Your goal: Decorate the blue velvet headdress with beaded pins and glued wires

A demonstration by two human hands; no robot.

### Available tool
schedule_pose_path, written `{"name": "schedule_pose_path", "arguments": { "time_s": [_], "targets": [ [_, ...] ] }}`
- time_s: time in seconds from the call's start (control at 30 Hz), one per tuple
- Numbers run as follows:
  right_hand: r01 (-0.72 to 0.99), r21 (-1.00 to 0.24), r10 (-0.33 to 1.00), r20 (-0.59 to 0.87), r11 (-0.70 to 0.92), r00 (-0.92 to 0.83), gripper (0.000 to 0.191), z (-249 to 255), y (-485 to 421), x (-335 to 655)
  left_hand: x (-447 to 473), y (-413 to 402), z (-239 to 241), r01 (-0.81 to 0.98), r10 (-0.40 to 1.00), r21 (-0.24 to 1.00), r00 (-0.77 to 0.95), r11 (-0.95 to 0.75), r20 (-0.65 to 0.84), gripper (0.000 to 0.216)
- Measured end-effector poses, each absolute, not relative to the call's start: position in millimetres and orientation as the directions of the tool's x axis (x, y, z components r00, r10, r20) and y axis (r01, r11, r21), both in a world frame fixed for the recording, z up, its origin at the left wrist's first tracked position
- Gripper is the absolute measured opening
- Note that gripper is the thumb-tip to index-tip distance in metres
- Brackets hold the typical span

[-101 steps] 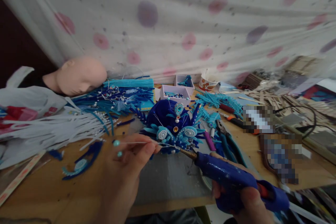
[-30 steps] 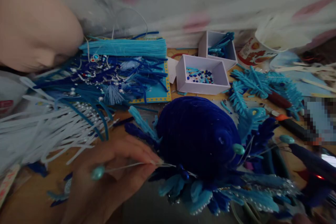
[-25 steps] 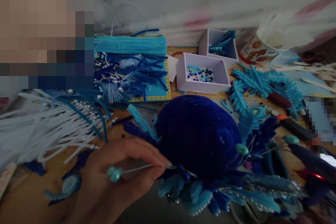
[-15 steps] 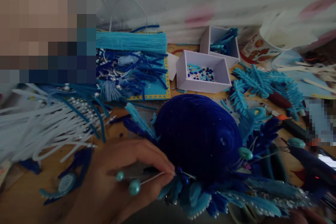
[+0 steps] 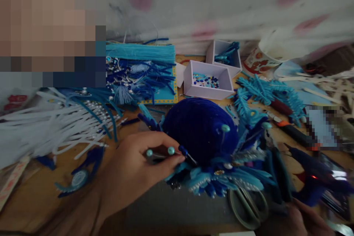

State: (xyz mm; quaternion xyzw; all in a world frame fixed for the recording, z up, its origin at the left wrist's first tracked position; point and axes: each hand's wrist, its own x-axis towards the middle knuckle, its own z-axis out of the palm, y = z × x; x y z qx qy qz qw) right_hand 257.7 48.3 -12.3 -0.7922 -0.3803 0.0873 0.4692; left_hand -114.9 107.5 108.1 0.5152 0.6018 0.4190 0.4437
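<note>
My left hand (image 5: 149, 166) pinches thin wire stems tipped with teal pearl beads (image 5: 171, 151), beside small dark blue beads (image 5: 183, 150) on the velvety blue headpiece (image 5: 199, 129). Light blue petals (image 5: 240, 179) edged with pearls run along its front. More teal beads on thin stems rise from its right side. At the lower right, my right hand (image 5: 301, 215) is closed at the handle ends of dark teal pliers (image 5: 276, 167), whose jaws point up and away. Part of that hand is cut off by the frame's edge.
White boxes (image 5: 210, 88) of beads and blue pieces stand behind the headpiece. White strips (image 5: 63, 121) lie left. A glue gun (image 5: 312, 169) with a red light, scissors (image 5: 249, 210), a cutter (image 5: 293, 132) and a phone (image 5: 322, 129) lie right. Another person's blurred-out part fills the upper left.
The headpiece has tilted and shifted slightly, with my left hand still pinching the stems. My right hand has come further into view, and the pliers now stand out beside the petals.
</note>
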Motion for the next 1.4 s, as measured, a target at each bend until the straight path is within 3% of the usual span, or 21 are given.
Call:
{"name": "schedule_pose_path", "arguments": {
  "time_s": [0.1, 0.37, 0.57, 1.0, 1.4],
  "targets": [
    [0.466, -0.86, 0.593, 0.268, -0.208, 0.759, 0.02, -1, 57, 224, -113, 109, 101, 0.221, 0.99, 0.966, -0.06, 0.135, -0.125, 0.005],
    [0.415, -0.909, 0.62, 0.304, -0.038, 0.723, 0.03, 3, 54, 205, -112, 110, 95, 0.173, 0.996, 0.984, -0.082, 0.031, -0.017, 0.01],
    [0.447, -0.888, 0.635, 0.409, 0.11, 0.655, 0.034, -14, 54, 216, -105, 112, 91, 0.125, 0.989, 0.992, -0.142, -0.032, 0.05, 0.015],
    [0.459, -0.873, 0.668, 0.441, 0.164, 0.599, 0.035, -18, 54, 214, -108, 114, 80, 0.038, 0.992, 0.999, -0.126, -0.021, 0.026, 0.028],
    [0.425, -0.894, 0.69, 0.398, 0.144, 0.604, 0.034, -19, 52, 214, -102, 110, 76, -0.193, 0.968, 0.981, -0.251, -0.031, -0.019, 0.05]
  ]
}}
